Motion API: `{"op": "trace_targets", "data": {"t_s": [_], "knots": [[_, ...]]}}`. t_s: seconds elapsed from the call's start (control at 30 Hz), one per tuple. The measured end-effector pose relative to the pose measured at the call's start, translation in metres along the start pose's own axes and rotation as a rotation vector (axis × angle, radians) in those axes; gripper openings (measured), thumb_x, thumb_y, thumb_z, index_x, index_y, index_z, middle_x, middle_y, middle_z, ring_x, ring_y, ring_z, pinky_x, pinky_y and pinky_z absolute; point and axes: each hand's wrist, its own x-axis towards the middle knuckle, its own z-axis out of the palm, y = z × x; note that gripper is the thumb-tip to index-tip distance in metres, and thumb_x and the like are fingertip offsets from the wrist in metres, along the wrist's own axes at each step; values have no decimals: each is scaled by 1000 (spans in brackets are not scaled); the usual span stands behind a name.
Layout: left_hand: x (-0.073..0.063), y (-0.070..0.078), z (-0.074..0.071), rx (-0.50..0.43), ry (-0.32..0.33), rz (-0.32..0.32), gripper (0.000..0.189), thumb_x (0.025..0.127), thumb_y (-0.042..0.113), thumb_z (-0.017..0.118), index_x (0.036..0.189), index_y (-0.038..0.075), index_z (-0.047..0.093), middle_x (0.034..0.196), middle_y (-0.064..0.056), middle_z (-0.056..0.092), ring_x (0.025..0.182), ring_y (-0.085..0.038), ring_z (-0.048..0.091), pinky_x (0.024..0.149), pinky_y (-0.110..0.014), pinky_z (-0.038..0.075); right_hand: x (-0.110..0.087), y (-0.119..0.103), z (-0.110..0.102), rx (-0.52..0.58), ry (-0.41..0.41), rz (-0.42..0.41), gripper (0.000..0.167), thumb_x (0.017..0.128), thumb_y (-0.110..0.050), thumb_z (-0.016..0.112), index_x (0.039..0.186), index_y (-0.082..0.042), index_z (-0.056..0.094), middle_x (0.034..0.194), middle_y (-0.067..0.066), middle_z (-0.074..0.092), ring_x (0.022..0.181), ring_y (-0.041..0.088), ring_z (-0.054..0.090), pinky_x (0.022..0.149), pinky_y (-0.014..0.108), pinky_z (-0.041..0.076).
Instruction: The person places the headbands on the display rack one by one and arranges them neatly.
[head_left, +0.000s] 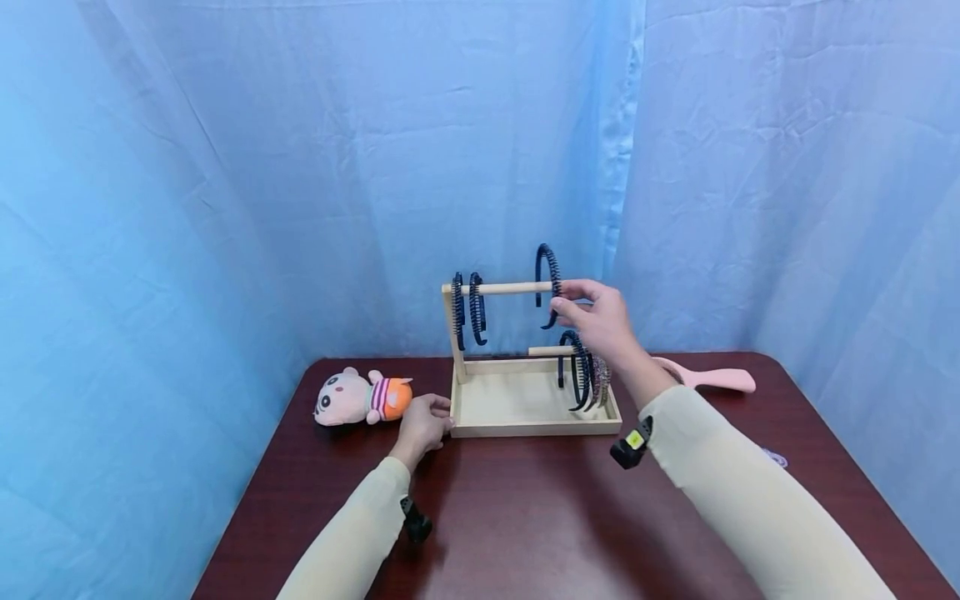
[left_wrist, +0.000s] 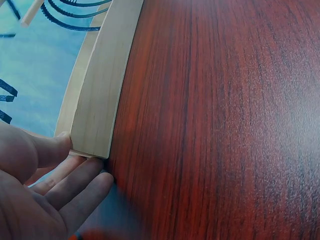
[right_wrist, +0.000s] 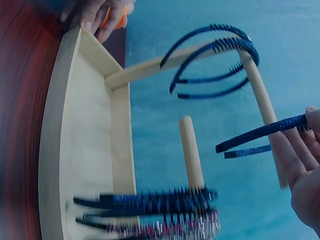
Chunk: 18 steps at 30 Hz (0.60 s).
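My right hand (head_left: 600, 317) pinches a dark toothed headband (head_left: 545, 250) by one side, its arch over the upper rod of a wooden headband stand (head_left: 532, 431). In the right wrist view this headband (right_wrist: 260, 132) looks glittery blue-black, with its two ends apart. My left hand (head_left: 423, 425) holds the front left corner of the stand's tray, thumb on the wall and fingers at the corner's underside. Two more dark headbands (head_left: 477, 308) hang on the upper rod near the post. On the short lower rod (head_left: 546, 351) hang dark headbands (head_left: 577, 375) and a sparkly pinkish one (head_left: 602, 379).
A plush doll (head_left: 345, 398) with a striped top and orange bottom lies left of the stand. To the right is a pink hairbrush (head_left: 720, 380), partly behind my right arm. A small pale lilac item (head_left: 776, 457) shows past my right sleeve. Blue curtains (head_left: 375, 167) surround the table.
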Motion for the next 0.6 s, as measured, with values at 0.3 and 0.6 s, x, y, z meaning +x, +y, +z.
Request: {"op": "trace_targets", "data": {"t_s": [0.3, 0.6], "knots": [[-1, -1, 0, 1, -2, -3, 32, 94, 5, 72, 126, 4, 67, 109, -13, 73, 82, -22, 68, 53, -31, 55, 11, 0, 52, 8, -63, 74, 35, 98, -11, 70, 130, 2, 64, 118, 19, 64, 109, 35, 72, 80, 28, 62], [0, 1, 1, 11, 8, -4, 31, 94, 5, 72, 125, 4, 68, 108, -13, 73, 80, -20, 67, 53, -31, 55, 12, 6, 77, 7, -77, 94, 33, 97, -10, 72, 127, 2, 66, 112, 18, 66, 101, 35, 74, 80, 37, 63]]}}
